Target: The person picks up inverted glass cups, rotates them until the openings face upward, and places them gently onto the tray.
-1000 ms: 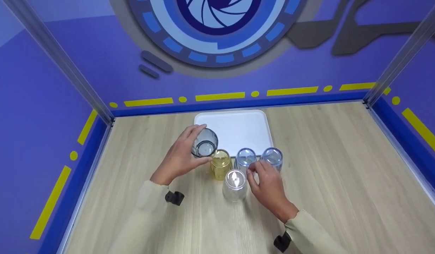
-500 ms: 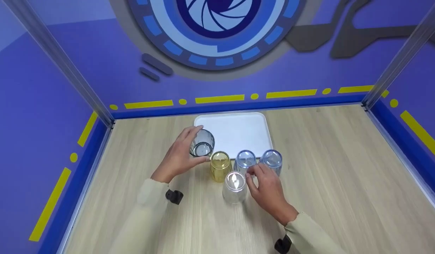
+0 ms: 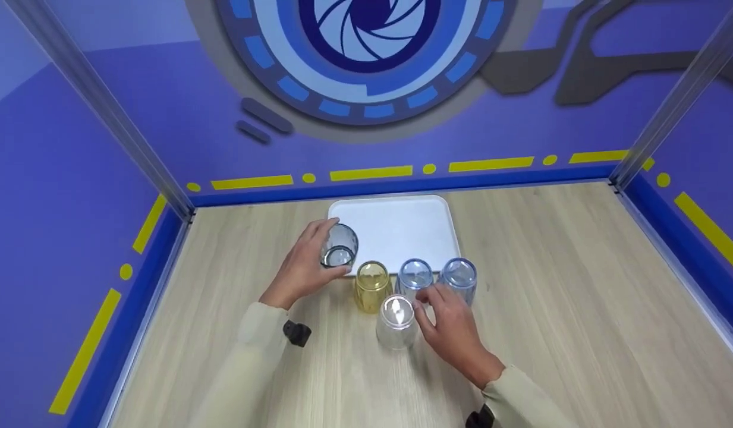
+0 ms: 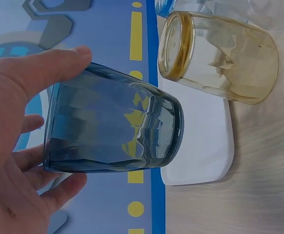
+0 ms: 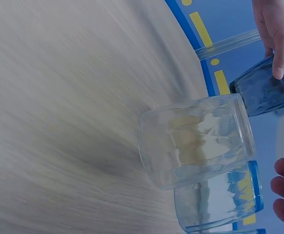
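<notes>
My left hand (image 3: 304, 264) grips a smoky blue-grey glass (image 3: 340, 245), thumb on one side and fingers on the other. In the left wrist view this glass (image 4: 117, 122) hangs mouth up, clear of the table, over the tray's left front corner. Beside it a yellow glass (image 3: 373, 288) stands upside down. Two blue glasses, one in the middle (image 3: 415, 275) and one at the right (image 3: 460, 274), are also bottom up, as is the clear glass (image 3: 396, 324) in front. My right hand (image 3: 452, 324) hovers near the clear and blue glasses, fingers loosely bent, holding nothing.
A white rectangular tray (image 3: 396, 232) lies behind the row of glasses, near the back wall. Blue panels (image 3: 366, 154) with yellow markings enclose the wooden table (image 3: 556, 297) at the back and both sides.
My left hand has shifted slightly left and back with the smoky glass, away from the yellow one. The right hand and the standing glasses keep their places; the head view has tilted up a little.
</notes>
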Action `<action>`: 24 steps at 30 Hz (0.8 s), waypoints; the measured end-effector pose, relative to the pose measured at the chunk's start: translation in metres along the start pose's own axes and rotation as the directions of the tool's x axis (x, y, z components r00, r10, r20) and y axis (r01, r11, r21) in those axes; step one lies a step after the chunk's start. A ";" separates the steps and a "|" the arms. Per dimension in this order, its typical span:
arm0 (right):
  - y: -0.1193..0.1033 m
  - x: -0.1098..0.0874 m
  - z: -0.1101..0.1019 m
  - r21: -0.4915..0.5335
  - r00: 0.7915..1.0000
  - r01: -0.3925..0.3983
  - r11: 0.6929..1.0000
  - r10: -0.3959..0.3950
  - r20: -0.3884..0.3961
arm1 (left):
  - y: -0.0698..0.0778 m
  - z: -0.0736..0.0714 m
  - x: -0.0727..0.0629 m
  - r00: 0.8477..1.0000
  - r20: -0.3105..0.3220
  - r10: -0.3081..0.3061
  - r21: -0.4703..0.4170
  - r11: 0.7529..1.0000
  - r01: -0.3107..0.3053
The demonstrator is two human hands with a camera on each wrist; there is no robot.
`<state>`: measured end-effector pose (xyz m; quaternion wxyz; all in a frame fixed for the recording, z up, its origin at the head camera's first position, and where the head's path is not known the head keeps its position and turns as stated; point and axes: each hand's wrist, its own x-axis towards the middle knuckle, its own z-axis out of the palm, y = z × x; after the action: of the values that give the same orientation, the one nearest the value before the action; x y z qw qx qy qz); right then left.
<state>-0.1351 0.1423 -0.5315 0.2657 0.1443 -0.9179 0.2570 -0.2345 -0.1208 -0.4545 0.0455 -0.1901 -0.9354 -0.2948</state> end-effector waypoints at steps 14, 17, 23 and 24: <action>0.002 -0.005 0.004 -0.004 0.999 -0.023 1.000 0.023 0.025 | -0.007 0.012 0.006 1.000 0.001 -0.029 -0.018 0.999 0.029; 0.003 -0.005 0.004 -0.012 1.000 -0.020 1.000 0.020 0.022 | -0.008 0.014 0.008 0.999 0.007 -0.050 -0.011 0.999 0.050; 0.002 -0.006 0.005 -0.002 0.999 -0.030 1.000 0.030 0.036 | -0.013 0.018 0.012 0.997 0.014 -0.082 -0.008 0.997 0.082; 0.001 -0.006 0.006 0.001 0.998 -0.036 0.999 0.036 0.044 | -0.014 0.019 0.012 0.996 0.014 -0.085 -0.007 0.996 0.085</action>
<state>-0.1331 0.1411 -0.5394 0.2408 0.1335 -0.9257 0.2594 -0.2508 -0.1168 -0.4752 0.0256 -0.1522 -0.9418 -0.2986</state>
